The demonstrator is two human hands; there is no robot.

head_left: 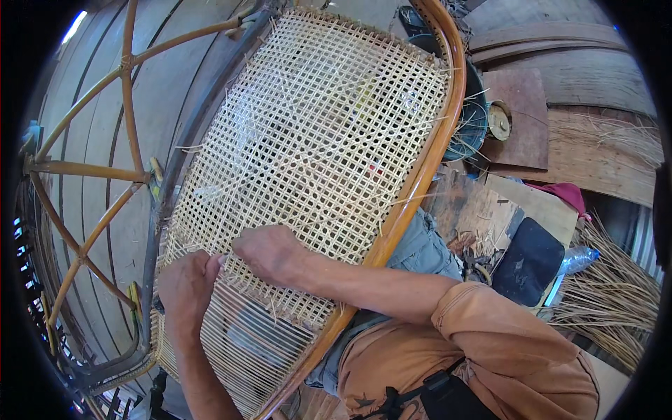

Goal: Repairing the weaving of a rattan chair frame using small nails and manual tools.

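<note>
Rattan chair frame (pixel 428 150) tilted across the lap, filling most of the view. Stretched inside it, cane panel (pixel 308 133): open lattice finished over the upper part, only parallel strands (pixel 245 350) in the lower part. Weaving step in hand, judged roughly 2 thirds along, at the boundary between lattice and bare strands. Next move, by judgement: threading another crossing strand through, over and under, then drawing it tight against the last row.

Right hand (pixel 269 253) laid on the lattice edge, fingers curled and pressed together, knuckles up; fingertip hold not clear. Left hand (pixel 183 287) just beside it, touching, fingers bent down into the weave, apparently pinching a strand, though hidden.

Bundle of loose cane (pixel 616 294) on the floor at right, well apart.
</note>
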